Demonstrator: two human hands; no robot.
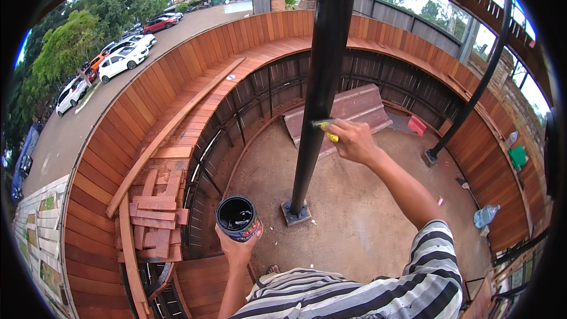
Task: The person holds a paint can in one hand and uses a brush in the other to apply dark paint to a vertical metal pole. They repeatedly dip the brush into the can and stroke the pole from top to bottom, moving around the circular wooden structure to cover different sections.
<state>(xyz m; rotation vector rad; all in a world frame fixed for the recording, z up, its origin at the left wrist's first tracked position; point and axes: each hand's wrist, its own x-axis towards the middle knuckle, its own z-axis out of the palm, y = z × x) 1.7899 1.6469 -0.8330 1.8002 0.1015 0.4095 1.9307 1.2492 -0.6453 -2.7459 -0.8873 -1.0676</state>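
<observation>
— Brown floor [369,215] underfoot, curved wooden bench [271,56] around much of it. Nearest first?

— Open can [247,233] of dark, paint-like liquid [236,211], mouth upward, grasped low around the side by the left hand [238,248].

— And in the right hand [353,140]?

— Small brush [323,124], yellow near the grip, held in closed fingers out ahead, tip at the side of the black post [326,53].

— Touching?

— Apparently; too small to be sure.

— Which step, then?

— Brushing a dark coat onto the post, by the look of it. Black above and below the brush, so impossible to tell wet from dry.

— Calling for what next?

— Probably light, even strokes along the rounded face, with the can level and within reach for reloading.

— Farther off?

— Blocky footing [298,219] under the post, ribbed reddish sheet [357,108] behind, then, past the bench, parked cars [123,62] and trees [68,47].
</observation>
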